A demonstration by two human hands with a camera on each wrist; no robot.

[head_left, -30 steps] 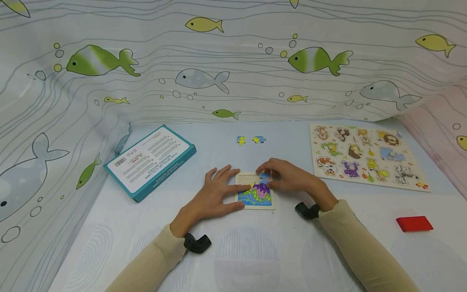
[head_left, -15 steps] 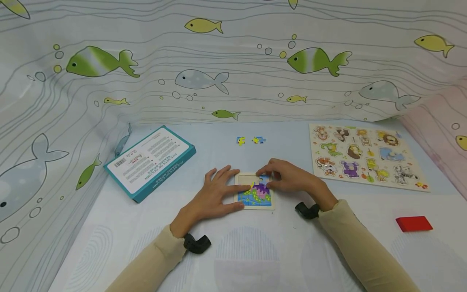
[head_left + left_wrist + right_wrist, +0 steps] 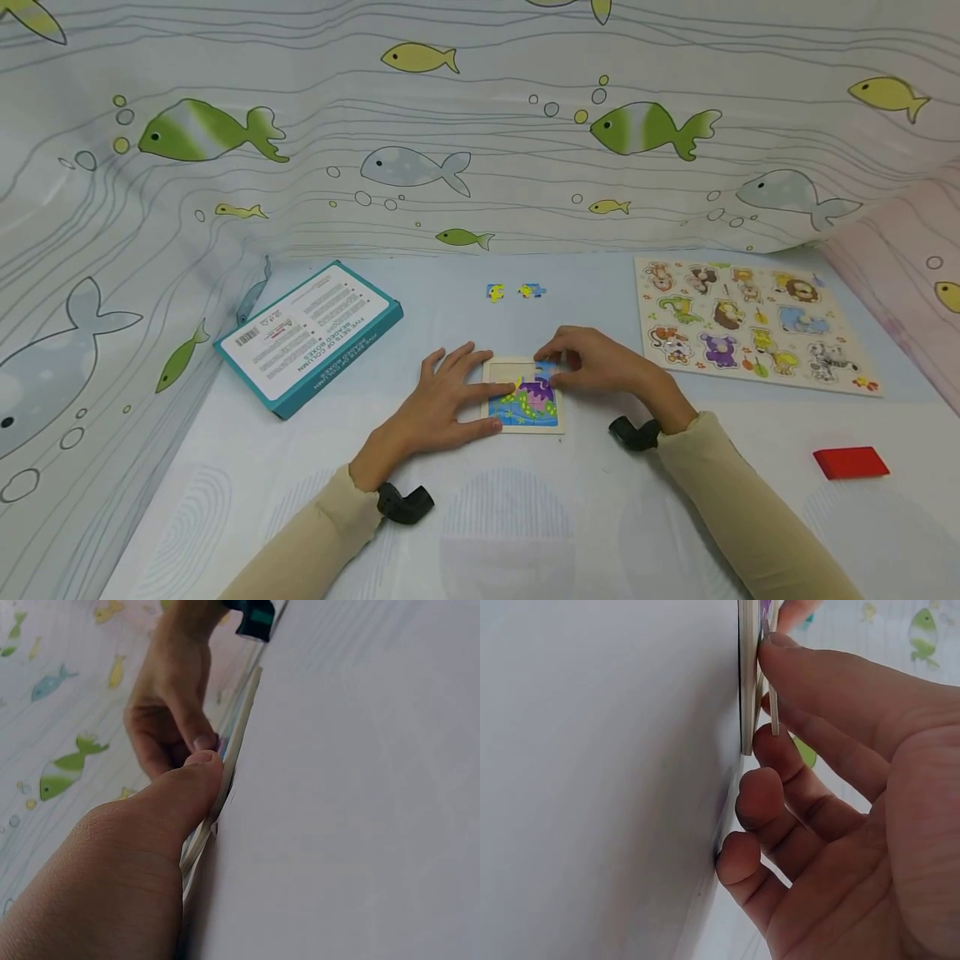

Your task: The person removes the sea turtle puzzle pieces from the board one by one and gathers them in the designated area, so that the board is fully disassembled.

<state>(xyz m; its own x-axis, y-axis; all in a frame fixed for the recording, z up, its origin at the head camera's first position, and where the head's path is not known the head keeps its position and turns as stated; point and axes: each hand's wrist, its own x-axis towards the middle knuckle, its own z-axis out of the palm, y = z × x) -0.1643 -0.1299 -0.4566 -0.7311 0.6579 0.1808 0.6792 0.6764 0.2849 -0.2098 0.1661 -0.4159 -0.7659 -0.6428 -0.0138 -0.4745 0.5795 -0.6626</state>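
Note:
A small square wooden jigsaw puzzle (image 3: pixel 522 431) lies on the table, its lower part filled with a blue, purple and green picture and its upper left bare wood. My left hand (image 3: pixel 442 400) rests with spread fingers on its left side; the index fingertip reaches over the picture, and the thumb (image 3: pixel 196 780) lies at the frame's edge. At the upper right corner, my right hand (image 3: pixel 596 362) pinches a blue puzzle piece (image 3: pixel 545 370). In the right wrist view this piece (image 3: pixel 775 712) shows edge-on, tilted off the frame, between thumb and fingers.
Two loose puzzle pieces (image 3: pixel 495 292) lie beyond the puzzle. A teal-edged box (image 3: pixel 307 337) stands at the left, an animal peg board (image 3: pixel 757 325) at the back right, and a red block (image 3: pixel 851 462) at the right. A fish-patterned sheet (image 3: pixel 525 192) hangs behind.
My right hand with the puzzle piece has shifted very slightly at the upper right corner, baring a little more of the frame. My left hand stays in place.

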